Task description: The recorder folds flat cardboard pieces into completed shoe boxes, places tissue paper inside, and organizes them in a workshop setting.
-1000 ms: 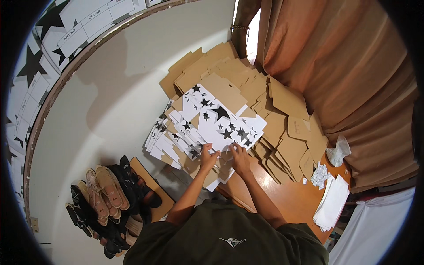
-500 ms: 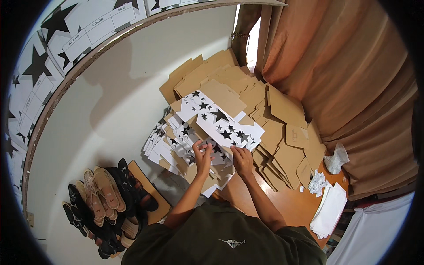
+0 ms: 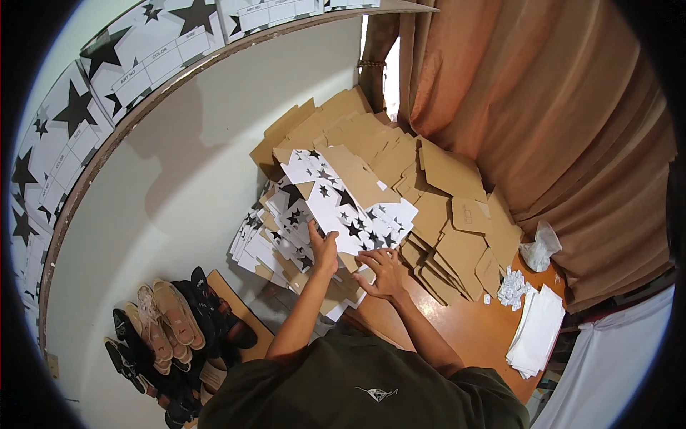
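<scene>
A white flat box blank (image 3: 346, 207) printed with black stars lies tilted on the pile in front of me. My left hand (image 3: 324, 250) is at its lower left edge, fingers stretched along the edge and thumb apart. At the near edge, my right hand (image 3: 384, 274) has its fingers spread, the fingertips touching or just over the cardboard. Neither hand is closed round anything. Under and left of the blank lie more star-printed blanks (image 3: 286, 222), overlapping in a loose stack.
Plain brown flattened boxes (image 3: 450, 204) heap over the wooden table (image 3: 457, 339) toward the curtain (image 3: 514, 86). At right are a clear plastic bag (image 3: 541, 247), small white packets (image 3: 512, 288) and white paper sheets (image 3: 534, 332). Sandals and shoes (image 3: 171, 322) crowd a board at lower left. Star-printed boxes (image 3: 153, 53) line a shelf above.
My right hand has opened from a pinch on the blank's near edge and spread its fingers. The left hand has moved up against the blank's left edge. The view has shifted slightly.
</scene>
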`<state>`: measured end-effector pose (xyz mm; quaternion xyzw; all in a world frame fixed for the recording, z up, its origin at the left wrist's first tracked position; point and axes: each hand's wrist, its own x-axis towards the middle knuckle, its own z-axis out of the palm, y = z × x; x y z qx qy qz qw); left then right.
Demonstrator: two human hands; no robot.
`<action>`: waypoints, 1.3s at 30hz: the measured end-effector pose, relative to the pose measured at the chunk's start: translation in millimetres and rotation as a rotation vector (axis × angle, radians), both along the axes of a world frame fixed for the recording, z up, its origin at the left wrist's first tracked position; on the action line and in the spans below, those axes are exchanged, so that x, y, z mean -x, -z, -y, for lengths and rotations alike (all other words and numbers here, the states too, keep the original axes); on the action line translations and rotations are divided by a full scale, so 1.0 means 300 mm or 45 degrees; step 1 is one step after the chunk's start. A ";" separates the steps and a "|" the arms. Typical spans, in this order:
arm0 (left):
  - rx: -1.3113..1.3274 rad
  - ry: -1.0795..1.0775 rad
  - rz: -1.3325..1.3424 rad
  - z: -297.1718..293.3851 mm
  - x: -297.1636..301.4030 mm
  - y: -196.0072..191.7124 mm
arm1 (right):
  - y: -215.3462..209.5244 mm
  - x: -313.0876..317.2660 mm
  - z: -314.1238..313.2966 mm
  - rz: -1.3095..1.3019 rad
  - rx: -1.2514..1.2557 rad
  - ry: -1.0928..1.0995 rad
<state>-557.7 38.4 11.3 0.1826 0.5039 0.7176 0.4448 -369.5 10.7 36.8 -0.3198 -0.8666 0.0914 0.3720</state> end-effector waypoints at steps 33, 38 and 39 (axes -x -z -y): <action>-0.253 1.333 -0.255 0.302 -0.713 -0.385 | -0.261 -0.593 0.524 -0.800 0.839 0.655; -0.439 1.388 -0.404 0.451 -0.873 -0.382 | -0.307 -0.722 0.748 -0.656 0.521 0.763; -0.462 1.385 -0.431 0.496 -0.904 -0.397 | -0.303 -0.756 0.798 -0.672 0.442 0.768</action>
